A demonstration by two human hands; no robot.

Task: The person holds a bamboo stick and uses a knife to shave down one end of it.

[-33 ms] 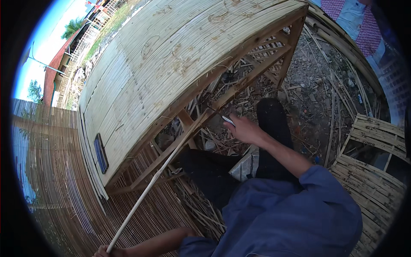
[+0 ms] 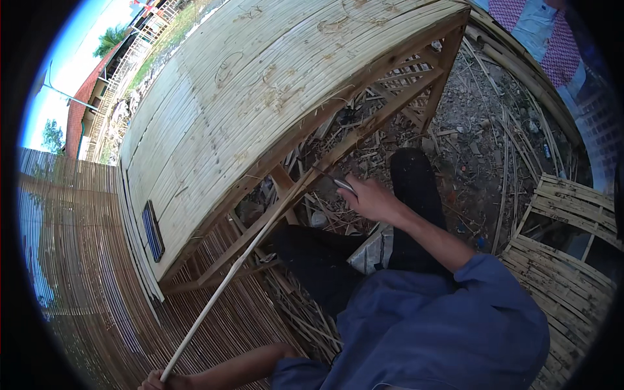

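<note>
My left hand [image 2: 156, 381] sits at the bottom edge, closed around the lower end of a long thin bamboo strip [image 2: 227, 279]. The strip runs up and to the right to my right hand [image 2: 372, 199]. That hand grips a small knife [image 2: 340, 183], whose blade meets the strip's upper end beside the wooden frame [image 2: 364, 130] of a large bamboo-slat platform [image 2: 260, 91]. My knees in black trousers [image 2: 406, 182] lie under my right forearm.
A dark blue flat rectangular object [image 2: 153, 231] lies on the platform's near edge. A woven bamboo mat [image 2: 78, 273] spreads out at the left, and a bamboo panel [image 2: 565, 266] lies at the right. Bamboo scraps and dirt [image 2: 481, 130] cover the ground under the frame.
</note>
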